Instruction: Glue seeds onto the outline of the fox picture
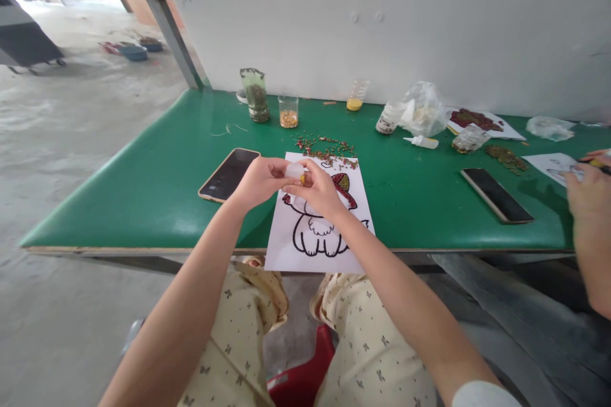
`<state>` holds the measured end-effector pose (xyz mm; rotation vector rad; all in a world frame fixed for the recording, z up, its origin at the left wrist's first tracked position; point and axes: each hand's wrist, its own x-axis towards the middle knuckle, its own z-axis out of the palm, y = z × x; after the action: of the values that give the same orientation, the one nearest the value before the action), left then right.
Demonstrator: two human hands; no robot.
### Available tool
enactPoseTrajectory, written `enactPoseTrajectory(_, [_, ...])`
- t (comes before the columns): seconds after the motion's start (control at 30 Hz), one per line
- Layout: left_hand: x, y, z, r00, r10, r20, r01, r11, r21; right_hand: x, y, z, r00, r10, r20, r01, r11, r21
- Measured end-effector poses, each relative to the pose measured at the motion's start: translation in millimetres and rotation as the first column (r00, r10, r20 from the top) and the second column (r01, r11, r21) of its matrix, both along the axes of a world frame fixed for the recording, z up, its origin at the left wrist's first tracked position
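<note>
A small whitish bottle (294, 171) with a yellow tip is between my two hands, over the top of a paper sheet (281, 248). My left hand (262, 179) is closed round its left side. My right hand (319, 189) holds it near the yellow tip, fingers bent. The sheet carries a black outline of a cat-like animal (321, 235), with red and olive bits filling one ear. Loose reddish and green bits (329, 151) lie along the sheet's top edge. A phone (230, 175) lies just left of my left hand.
On the green table (143, 191) stand a green cup (256, 95), a cup of orange grains (288, 113) and a yellow-filled container (356, 96). Farther right are a glue bottle (422, 142), a plastic bag (422, 108), a second phone (496, 196) and another person's hand (589, 187).
</note>
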<state>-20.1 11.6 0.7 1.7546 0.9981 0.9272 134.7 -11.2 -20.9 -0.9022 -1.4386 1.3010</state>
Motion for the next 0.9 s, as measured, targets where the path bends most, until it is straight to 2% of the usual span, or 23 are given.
enactPoseTrajectory(0.57, [3.6, -2.3, -1.5, 0.998, 0.001, -0.058, -0.001, 1.0, 0.012, 6.6, -5.0, -2.8, 1.0, 0.003, -0.001, -0.003, 1.0, 0.013])
enactPoseTrajectory(0.9, [9.8, -8.9, 7.2, 0.997, -0.004, -0.073, 0.005, 1.0, 0.012, 10.0, -7.9, -6.2, 0.999, 0.01, -0.042, -0.01, 1.0, 0.006])
